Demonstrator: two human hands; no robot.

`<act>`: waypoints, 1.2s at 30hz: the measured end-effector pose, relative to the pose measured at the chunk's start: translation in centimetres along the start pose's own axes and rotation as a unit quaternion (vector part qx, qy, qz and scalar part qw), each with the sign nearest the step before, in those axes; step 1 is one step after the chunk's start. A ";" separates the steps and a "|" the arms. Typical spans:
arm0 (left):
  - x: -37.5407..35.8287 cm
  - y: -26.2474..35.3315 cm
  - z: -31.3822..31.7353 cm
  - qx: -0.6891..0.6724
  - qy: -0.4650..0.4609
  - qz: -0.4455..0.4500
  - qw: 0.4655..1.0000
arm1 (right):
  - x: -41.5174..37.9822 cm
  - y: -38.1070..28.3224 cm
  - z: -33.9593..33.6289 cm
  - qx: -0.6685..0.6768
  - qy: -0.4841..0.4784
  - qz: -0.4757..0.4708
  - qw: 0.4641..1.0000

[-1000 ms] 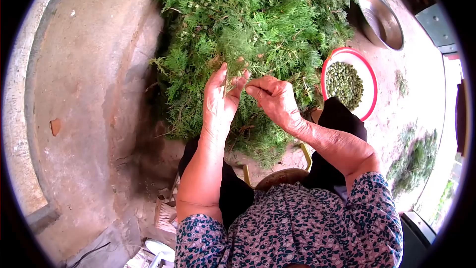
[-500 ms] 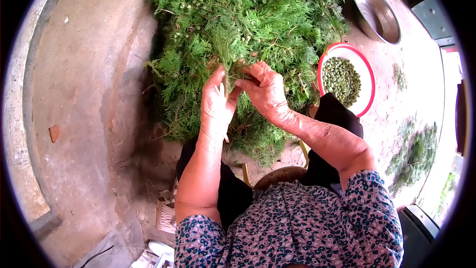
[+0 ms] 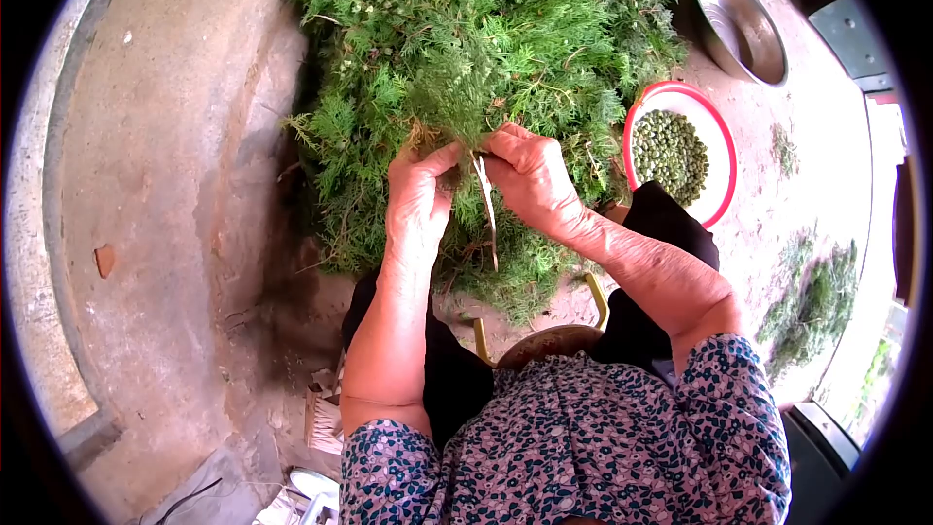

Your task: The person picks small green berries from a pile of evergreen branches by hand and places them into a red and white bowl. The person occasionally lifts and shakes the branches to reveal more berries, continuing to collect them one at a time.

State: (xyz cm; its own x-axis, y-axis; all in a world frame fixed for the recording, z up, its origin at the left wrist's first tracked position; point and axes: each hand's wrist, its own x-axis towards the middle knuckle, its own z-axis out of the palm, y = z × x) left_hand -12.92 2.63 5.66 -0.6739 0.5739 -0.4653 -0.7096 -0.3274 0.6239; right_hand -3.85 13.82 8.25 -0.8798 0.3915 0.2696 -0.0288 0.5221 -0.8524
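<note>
In front of me, both hands are at one leafy evergreen sprig, its feathery top pointing away. My left hand is closed, thumb and fingers pinching the sprig's lower part from the left. My right hand is closed too, its fingers pressed on the sprig from the other side. A bare woody stem hangs down between the hands toward me. Beneath and beyond lies a big heap of evergreen branches with small pale cones among the leaves.
To the right stands a red-rimmed white basin holding many small green cones. Behind it is a metal bowl. Loose greenery lies on the floor at right. A low stool is near my knees.
The sprig has turned so its bare stem now shows hanging between my hands. My left fingers have curled inward, and my right hand has shifted slightly.
</note>
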 end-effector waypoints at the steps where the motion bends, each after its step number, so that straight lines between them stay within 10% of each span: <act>1: -0.1 0.0 0.0 0.022 0.003 0.010 1.000 | 0.4 -0.6 -0.7 0.093 -0.044 0.099 0.990; 6: -0.3 0.0 0.1 0.040 -0.010 0.038 0.998 | 0.8 1.0 -2.3 0.395 -0.139 0.302 0.857; 10: -1.3 0.3 1.4 0.129 -0.025 0.153 0.979 | 0.9 1.3 -2.8 0.495 -0.019 0.364 0.788; 14: -0.5 -1.0 0.3 0.228 0.014 0.219 0.949 | 0.8 3.3 -3.4 0.590 -0.074 0.286 0.751; 18: -0.3 -1.9 -0.3 0.372 0.043 0.313 0.873 | 0.7 2.5 -3.5 0.473 -0.128 0.269 0.829; 20: -0.9 -2.2 0.2 0.466 0.065 0.318 0.823 | 0.8 -0.2 -3.6 0.173 -0.148 0.336 0.914; 24: -2.1 -1.9 1.5 0.517 0.052 0.276 0.809 | 0.4 -0.4 -2.8 0.151 -0.097 0.307 0.935; 27: -1.8 -1.9 1.8 0.151 0.001 0.253 0.956 | 0.0 0.4 -1.9 0.188 0.049 0.173 0.966; 36: 0.3 -0.6 -0.8 -0.030 -0.060 0.074 0.995 | -1.4 -0.2 -1.7 -0.015 0.011 -0.034 0.999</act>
State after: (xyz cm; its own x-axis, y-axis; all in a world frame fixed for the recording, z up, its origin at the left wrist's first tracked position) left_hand -12.82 2.42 4.67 -0.7447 0.6006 -0.2910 -0.6182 -0.4565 0.6398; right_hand -1.82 14.46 8.77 -0.8654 0.3716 0.3361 -0.0731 0.5700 -0.8184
